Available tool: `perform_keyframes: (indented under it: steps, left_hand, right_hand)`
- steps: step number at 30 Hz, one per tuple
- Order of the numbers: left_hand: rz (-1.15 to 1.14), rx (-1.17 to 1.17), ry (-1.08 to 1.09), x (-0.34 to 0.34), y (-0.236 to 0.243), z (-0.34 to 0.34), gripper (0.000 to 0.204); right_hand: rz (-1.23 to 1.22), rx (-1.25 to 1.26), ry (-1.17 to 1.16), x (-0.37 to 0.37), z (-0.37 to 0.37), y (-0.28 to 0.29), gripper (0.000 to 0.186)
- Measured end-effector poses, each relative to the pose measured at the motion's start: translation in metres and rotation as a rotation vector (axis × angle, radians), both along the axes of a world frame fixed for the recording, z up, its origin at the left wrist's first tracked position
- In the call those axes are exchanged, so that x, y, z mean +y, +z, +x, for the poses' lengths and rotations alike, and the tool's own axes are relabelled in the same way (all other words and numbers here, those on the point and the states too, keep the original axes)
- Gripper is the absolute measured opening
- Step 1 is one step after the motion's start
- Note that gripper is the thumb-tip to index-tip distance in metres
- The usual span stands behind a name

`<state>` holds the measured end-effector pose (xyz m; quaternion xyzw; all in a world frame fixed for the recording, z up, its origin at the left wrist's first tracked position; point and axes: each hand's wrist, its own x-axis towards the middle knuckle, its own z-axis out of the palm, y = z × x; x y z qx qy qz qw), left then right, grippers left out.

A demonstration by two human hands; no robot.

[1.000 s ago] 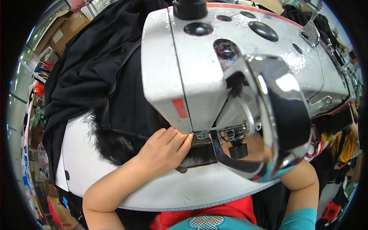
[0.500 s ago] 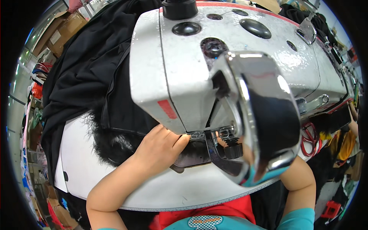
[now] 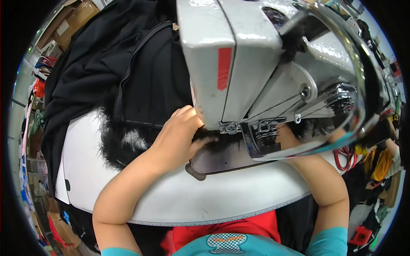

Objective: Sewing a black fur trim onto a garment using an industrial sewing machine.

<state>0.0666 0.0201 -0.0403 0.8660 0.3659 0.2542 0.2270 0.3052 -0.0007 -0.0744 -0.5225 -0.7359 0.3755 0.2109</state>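
Now your left hand (image 3: 177,134) has loosened its shape: half a second ago thumb and fingers lay together, and at this moment the thumb stands apart, low over the fur (image 3: 115,147), while the fingers bend over its far side. Their tips pass behind the head of the machine (image 3: 209,72), so you may have the edge pinched or only pressed flat; I cannot tell which.

Your right hand (image 3: 288,137) shows a little between the knob (image 3: 270,148) and the machine's arm, where the guard covered it earlier. Its forearm has swung inward across the table (image 3: 171,200). The view there is poor, and whether those fingers grip anything is fair to leave unsettled; dark fur does lie just beyond them.

The plate (image 3: 222,160) has come into view along more of its length, its small hole bare. Some of this is your head tilting, since the machine also sits differently in view. Even so, I judge that the fur has drawn back from the plate's front, and that you are resetting your hold on it at both sides of the needle area. The black cloth (image 3: 158,81) joined to the fur lies beyond your left hand, heaped across the table's left side.
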Motion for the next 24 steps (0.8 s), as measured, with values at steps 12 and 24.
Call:
perform_keyframes:
  steps: [12,24]
  left_hand:
    - [0.400,0.297,-0.239,-0.022,0.002,-0.006,0.024]
    - [0.444,0.288,-0.192,-0.015,0.005,-0.006,0.023]
  right_hand:
    - [1.985,-1.258,0.503,-0.003,-0.008,-0.013,0.020]
    - [0.650,-0.397,0.453,-0.011,-0.022,0.002,0.023]
